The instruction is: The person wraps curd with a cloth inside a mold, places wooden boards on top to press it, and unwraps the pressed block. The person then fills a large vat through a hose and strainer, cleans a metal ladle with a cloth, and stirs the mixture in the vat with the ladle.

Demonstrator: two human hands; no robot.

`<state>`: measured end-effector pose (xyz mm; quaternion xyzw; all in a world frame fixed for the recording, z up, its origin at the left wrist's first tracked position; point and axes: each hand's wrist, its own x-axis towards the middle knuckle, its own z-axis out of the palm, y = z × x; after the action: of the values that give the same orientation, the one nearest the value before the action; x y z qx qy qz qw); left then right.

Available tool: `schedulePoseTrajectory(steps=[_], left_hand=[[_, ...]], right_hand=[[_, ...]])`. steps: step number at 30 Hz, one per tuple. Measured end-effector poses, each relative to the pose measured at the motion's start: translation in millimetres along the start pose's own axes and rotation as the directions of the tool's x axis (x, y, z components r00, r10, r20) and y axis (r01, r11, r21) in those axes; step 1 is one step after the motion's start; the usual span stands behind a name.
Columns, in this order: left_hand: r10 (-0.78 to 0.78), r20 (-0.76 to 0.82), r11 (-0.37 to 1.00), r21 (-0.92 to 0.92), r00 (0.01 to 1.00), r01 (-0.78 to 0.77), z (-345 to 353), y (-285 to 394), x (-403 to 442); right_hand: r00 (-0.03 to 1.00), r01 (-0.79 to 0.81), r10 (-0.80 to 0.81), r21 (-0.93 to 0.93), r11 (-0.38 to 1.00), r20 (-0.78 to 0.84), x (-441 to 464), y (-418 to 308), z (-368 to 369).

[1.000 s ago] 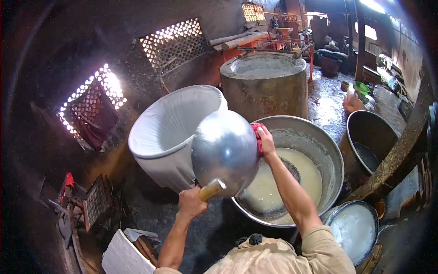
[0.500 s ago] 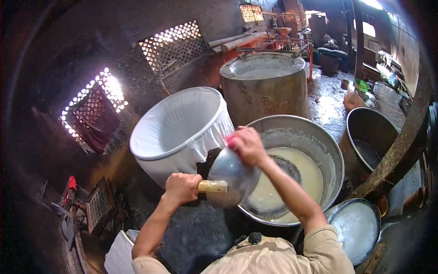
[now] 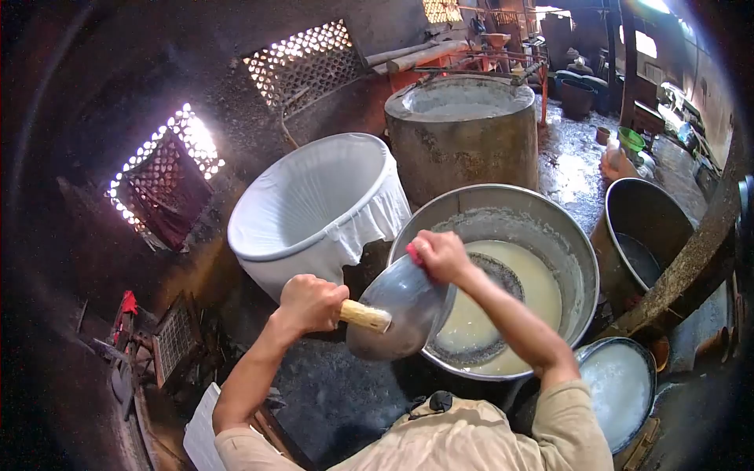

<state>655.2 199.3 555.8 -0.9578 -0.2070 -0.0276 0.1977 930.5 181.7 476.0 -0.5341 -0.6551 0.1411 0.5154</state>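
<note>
My left hand (image 3: 312, 304) is closed round the light wooden handle (image 3: 366, 316) of a big, round-bottomed metal scoop (image 3: 397, 302). On the scoop's far rim, my right hand (image 3: 442, 257) grips a spot where something pink-red (image 3: 413, 253) shows. The scoop is tilted, its rounded underside towards me, so its inside is hidden. It hangs at the left edge of a wide metal vat (image 3: 580, 251) holding pale, milky liquid (image 3: 538, 294) and a dark-rimmed round item (image 3: 496, 275), partly behind my right forearm. Left of the vat, white cloth (image 3: 310, 196) lines a large round container.
Behind stands a large cylindrical tank (image 3: 463, 149). At the right are a deep metal drum (image 3: 620, 235), a slanting wooden beam (image 3: 675, 282) and a basin of whitish liquid (image 3: 620, 385). A framed rack (image 3: 174, 343) stands at lower left. The floor beyond looks wet.
The scoop has come slightly lower relative to the vat and the cloth-lined container, with both hands still on it. The camera view has shifted a little, so the surroundings sit slightly higher and further right.
</note>
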Motion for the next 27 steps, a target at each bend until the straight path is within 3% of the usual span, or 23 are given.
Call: schedulePoseTrajectory(steps=[1, 3, 5, 7, 9, 10, 11, 13, 15, 16, 18, 19, 21, 22, 23, 24, 25, 26, 27], left_hand=[[0.004, -0.005, 1.0, 0.009, 1.0, -0.004, 1, -3, 5], [0.059, -0.118, 0.998, 0.021, 0.991, -0.057, 11, -2, 9], [0.049, -0.138, 0.999, 0.016, 0.989, -0.047, 15, 2, 9], [0.033, -0.175, 0.999, 0.023, 0.984, -0.03, 17, -2, 6], [-0.029, -0.21, 0.999, 0.033, 0.977, 0.036, 15, -11, -10], [-0.06, -0.247, 0.998, -0.051, 0.967, 0.049, 8, -13, -17], [-0.062, -0.247, 0.998, -0.047, 0.967, 0.052, 8, -16, -24], [-0.23, -0.361, 0.973, -0.111, 0.904, 0.203, 9, -23, -35], [-0.288, -0.414, 0.957, -0.149, 0.864, 0.248, 35, -24, -42], [-0.344, -0.449, 0.939, -0.173, 0.825, 0.297, 45, -16, -43], [-0.408, -0.526, 0.913, -0.218, 0.746, 0.346, 76, 1, -43], [-0.46, -0.537, 0.885, -0.221, 0.707, 0.409, 92, 19, -42], [-0.598, -0.609, 0.787, -0.324, 0.52, 0.525, 149, 59, -32], [-0.616, -0.628, 0.763, -0.326, 0.476, 0.558, 172, 83, -25], [-0.596, -0.599, 0.789, -0.311, 0.535, 0.53, 183, 102, -22], [-0.572, -0.572, 0.813, -0.3, 0.588, 0.5, 188, 110, -20], [-0.577, -0.574, 0.809, -0.305, 0.581, 0.503, 183, 111, -20], [-0.676, -0.435, 0.699, -0.634, 0.595, 0.331, 168, 114, -25], [-0.759, -0.289, 0.472, -0.861, 0.583, 0.188, 151, 111, -29]], right_hand=[[0.998, 0.06, -0.063, -0.122, 0.991, -0.014, -3, -19, 2], [0.853, 0.479, -0.518, -0.295, 0.826, -0.064, -13, -44, 33], [0.849, 0.524, -0.504, -0.374, 0.766, 0.157, -20, -72, 34], [0.821, 0.526, -0.567, -0.304, 0.794, -0.061, -1, -37, 37], [0.994, 0.084, -0.09, -0.102, 0.991, -0.058, 9, -7, 13], [0.995, -0.052, 0.066, 0.156, 0.986, -0.081, 7, 27, 9], [0.974, -0.177, 0.219, 0.405, 0.897, -0.06, 7, 61, 10], [0.835, -0.291, 0.538, 0.735, 0.612, -0.117, -27, 85, 35], [0.703, -0.173, 0.7, 0.985, 0.004, 0.121, -48, 94, 73], [0.7, -0.175, 0.703, 0.985, 0.0, 0.125, -56, 85, 81], [0.514, 0.012, 0.816, 0.949, -0.315, 0.264, -60, 63, 88], [0.513, 0.013, 0.815, 0.947, -0.321, 0.269, -66, 70, 104], [0.634, 0.107, 0.742, 0.925, -0.365, 0.22, -66, 98, 132], [0.591, 0.091, 0.774, 0.934, -0.345, 0.229, -59, 53, 116], [0.593, 0.089, 0.773, 0.936, -0.342, 0.226, -55, 60, 113], [0.678, 0.077, 0.709, 0.94, -0.332, 0.195, -50, 73, 110], [0.754, 0.062, 0.635, 0.945, -0.321, 0.166, -44, 80, 107], [0.754, 0.036, 0.634, 0.952, -0.303, 0.173, -38, 45, 79], [0.758, 0.025, 0.628, 0.953, -0.301, 0.178, -32, 50, 73]])
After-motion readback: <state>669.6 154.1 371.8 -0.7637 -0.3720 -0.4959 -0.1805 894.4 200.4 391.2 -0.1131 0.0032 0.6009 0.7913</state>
